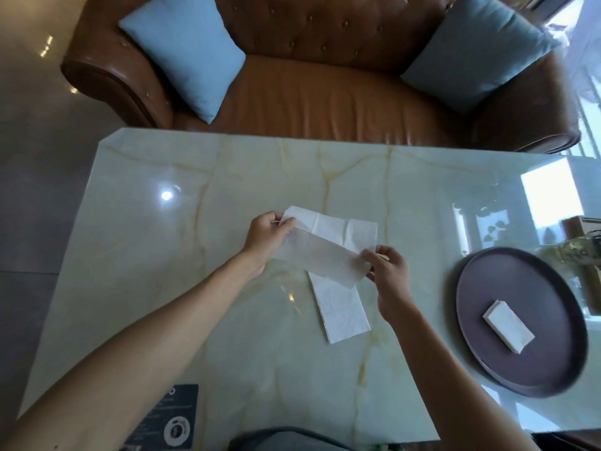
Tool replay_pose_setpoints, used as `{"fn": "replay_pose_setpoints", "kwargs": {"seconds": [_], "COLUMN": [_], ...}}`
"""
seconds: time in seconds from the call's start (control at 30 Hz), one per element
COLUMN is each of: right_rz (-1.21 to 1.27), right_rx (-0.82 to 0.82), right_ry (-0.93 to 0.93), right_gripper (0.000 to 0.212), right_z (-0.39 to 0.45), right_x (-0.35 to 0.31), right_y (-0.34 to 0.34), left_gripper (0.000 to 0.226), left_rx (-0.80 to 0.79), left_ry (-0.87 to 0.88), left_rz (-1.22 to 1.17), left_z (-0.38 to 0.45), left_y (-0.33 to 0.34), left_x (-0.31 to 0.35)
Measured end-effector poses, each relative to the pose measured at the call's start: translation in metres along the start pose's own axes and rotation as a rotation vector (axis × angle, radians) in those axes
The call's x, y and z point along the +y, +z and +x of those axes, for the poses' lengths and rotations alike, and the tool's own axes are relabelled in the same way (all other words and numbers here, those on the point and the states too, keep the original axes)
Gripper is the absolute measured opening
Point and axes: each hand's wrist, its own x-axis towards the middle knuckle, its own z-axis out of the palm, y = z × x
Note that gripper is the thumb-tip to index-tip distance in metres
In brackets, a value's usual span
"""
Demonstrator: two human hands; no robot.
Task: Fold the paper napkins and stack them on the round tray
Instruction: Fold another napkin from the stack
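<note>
White tissue paper, thin enough to show the marble through it, is what both hands are working on: a paper napkin (328,242) held just above the middle of the pale green surface (227,177). The left hand (268,240) pinches its end at about nine o'clock, thumb and fingers closed on the paper; the right hand (387,271) pinches the opposite end at about three o'clock, its grip likewise clamped on the sheet. One long flap hangs across between the two hands, while the far part of the sheet lies creased toward twelve o'clock.

A second napkin (341,310), folded into a narrow strip, lies flat on the surface just at six o'clock of the held one, partly tucked under it. At three o'clock, well apart from the hands, sits the round tray (481,346), dark and rimmed, with a small folded stack (508,327) resting near its centre.

I judge this paper to be very light, limp and easy to tear or crumple. It will sag between holds, so taking it by the corners or short edges, as now, seems the sound choice, with light tension to keep the fold line straight. Pressing the crease flat against the hard, glossy surface should set it, though the napkin may slide on that polish.
</note>
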Motion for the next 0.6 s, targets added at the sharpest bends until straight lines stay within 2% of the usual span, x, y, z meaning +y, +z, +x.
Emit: {"fn": "replay_pose_setpoints", "kwargs": {"seconds": [0.03,0.17,0.33,0.43,0.53,0.6], "right_rz": [0.003,-0.032,-0.206,-0.400,-0.557,-0.631], "right_rx": [0.002,-0.068,-0.288,-0.324,-0.248,-0.228], "right_ry": [-0.005,-0.070,-0.201,-0.297,-0.387,-0.436], "right_gripper": [0.011,0.043,0.043,0.040,0.027,0.017], "right_z": [-0.004,-0.014,-0.023,-0.029,-0.029,-0.027], "right_x": [-0.001,-0.008,-0.026,-0.029,-0.030,-0.032], "right_y": [-0.005,-0.026,-0.053,-0.063,-0.071,-0.080], "left_gripper": [0.008,0.039,0.065,0.050,0.022,0.011], "left_rx": [-0.010,-0.042,-0.152,-0.157,-0.118,-0.107], "left_ry": [0.001,0.010,0.122,0.188,0.238,0.296], "left_rz": [-0.027,-0.048,0.080,0.250,0.336,0.413], "left_z": [-0.007,-0.030,-0.054,-0.067,-0.080,-0.085], "left_y": [0.001,0.006,0.011,0.017,0.026,0.029], "left_x": [0.002,0.004,0.012,0.019,0.024,0.025]}}
